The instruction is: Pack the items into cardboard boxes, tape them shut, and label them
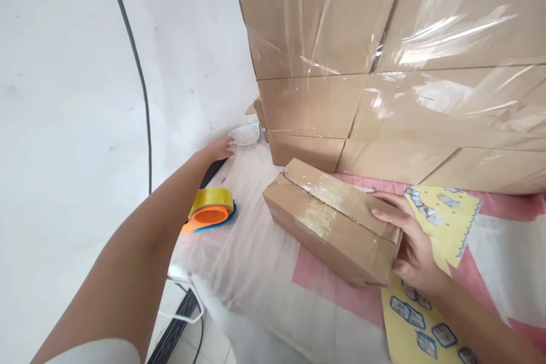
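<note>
A small cardboard box [328,222], sealed with clear tape, lies at a slant on the covered table. My right hand [412,244] grips its right end, fingers over the top and thumb at the end face. Far to the left, at the wall, my left hand [219,149] is closed at the near end of a white perforated piece [246,134]; its grip is partly hidden. Below that hand are a yellow tape roll [219,197] and an orange ring-shaped thing [209,215], with a blue edge beneath. A black object [213,172] shows beside my wrist.
Large cardboard boxes [307,108] under clear plastic wrap stand along the back. The pink and white tablecloth [333,290] carries yellow printed sheets [447,216] at right. A dark cable [136,62] hangs down the white wall [68,96]. More cables lie beyond the table's lower left edge.
</note>
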Demonstrator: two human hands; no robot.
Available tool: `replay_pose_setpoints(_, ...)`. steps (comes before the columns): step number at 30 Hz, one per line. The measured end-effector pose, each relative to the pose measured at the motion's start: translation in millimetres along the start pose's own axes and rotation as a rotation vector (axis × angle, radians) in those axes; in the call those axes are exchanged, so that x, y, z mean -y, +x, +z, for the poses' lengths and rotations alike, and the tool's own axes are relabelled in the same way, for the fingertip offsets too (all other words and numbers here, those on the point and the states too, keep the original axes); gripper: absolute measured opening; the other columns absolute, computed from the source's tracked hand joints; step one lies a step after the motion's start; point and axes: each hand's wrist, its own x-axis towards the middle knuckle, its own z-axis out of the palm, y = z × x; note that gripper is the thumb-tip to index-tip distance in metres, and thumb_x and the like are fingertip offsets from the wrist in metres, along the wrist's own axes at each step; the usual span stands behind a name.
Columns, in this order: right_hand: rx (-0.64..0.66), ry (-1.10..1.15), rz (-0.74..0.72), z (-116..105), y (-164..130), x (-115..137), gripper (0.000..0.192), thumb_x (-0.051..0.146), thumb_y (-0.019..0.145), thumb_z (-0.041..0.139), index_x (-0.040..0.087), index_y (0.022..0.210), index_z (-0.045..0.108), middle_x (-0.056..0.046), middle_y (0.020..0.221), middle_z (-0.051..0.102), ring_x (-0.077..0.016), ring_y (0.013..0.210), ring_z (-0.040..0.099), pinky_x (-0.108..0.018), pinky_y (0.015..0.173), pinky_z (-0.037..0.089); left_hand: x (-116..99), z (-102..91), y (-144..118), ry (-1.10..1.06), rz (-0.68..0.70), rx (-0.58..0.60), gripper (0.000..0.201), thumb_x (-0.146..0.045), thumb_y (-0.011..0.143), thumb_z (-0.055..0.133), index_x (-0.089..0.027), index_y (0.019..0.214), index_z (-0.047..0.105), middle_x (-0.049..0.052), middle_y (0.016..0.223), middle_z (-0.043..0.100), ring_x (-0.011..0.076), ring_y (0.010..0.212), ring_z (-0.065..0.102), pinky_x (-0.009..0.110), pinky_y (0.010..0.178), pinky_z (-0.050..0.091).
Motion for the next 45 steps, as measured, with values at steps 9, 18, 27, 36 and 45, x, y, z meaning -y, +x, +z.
replay_pose_setpoints(9,-0.014,0.053,-0.001,2,1,1,0.058,0.072,0.092,0.051,0.032,0.133,0.061,-0.015,0.134,0.055,-0.0372,0.126,0.057,-0.058,0.100,0.051,-40,-38.7,-117,-0.271,-0.085,-0.328,0.050,-0.050,0.097,0.051,-0.025,0.139,0.056,0.008,0.127,0.069,0.0268,0.116,0.064,0.039,0.099,0.050)
replay_pose_setpoints(18,-0.061,0.001,0.100,3,4,27,0.029,0.042,0.100,0.047,0.025,0.115,0.064,-0.015,0.135,0.052,-0.0346,0.135,0.052,-0.059,0.107,0.046,-47,93.0,-278,-0.324,-0.302,-0.494,0.093,-0.062,0.081,0.065,-0.032,0.160,0.027,0.012,0.168,0.026,0.0399,0.152,0.032,0.063,0.120,0.030)
replay_pose_setpoints(27,0.211,-0.283,-0.056,-6,18,61,0.054,0.046,0.076,0.078,0.021,0.119,0.056,-0.021,0.141,0.046,-0.0422,0.131,0.048,-0.061,0.100,0.050,-20,73.0,-271,-0.235,-0.309,-0.494,0.085,-0.052,0.084,0.062,-0.029,0.160,0.031,0.015,0.150,0.054,0.0429,0.140,0.045,0.063,0.113,0.034)
replay_pose_setpoints(36,0.390,-0.270,-0.062,-45,39,37,0.048,0.021,0.082,0.064,0.026,0.129,0.057,-0.013,0.146,0.055,-0.0393,0.147,0.040,-0.065,0.111,0.042,-10,83.0,-281,-0.282,-0.398,-0.337,0.090,-0.050,0.080,0.065,-0.030,0.159,0.026,0.014,0.130,0.070,0.0401,0.127,0.060,0.059,0.109,0.036)
replay_pose_setpoints(45,0.013,-0.171,-0.340,-5,17,123,0.046,0.016,0.081,0.063,0.030,0.125,0.063,-0.007,0.117,0.074,-0.0328,0.115,0.068,-0.057,0.098,0.054,-24,116.5,-306,-0.587,-0.504,-0.493,0.090,-0.066,0.082,0.060,-0.023,0.156,0.034,0.012,0.118,0.074,0.0412,0.133,0.055,0.065,0.115,0.032)
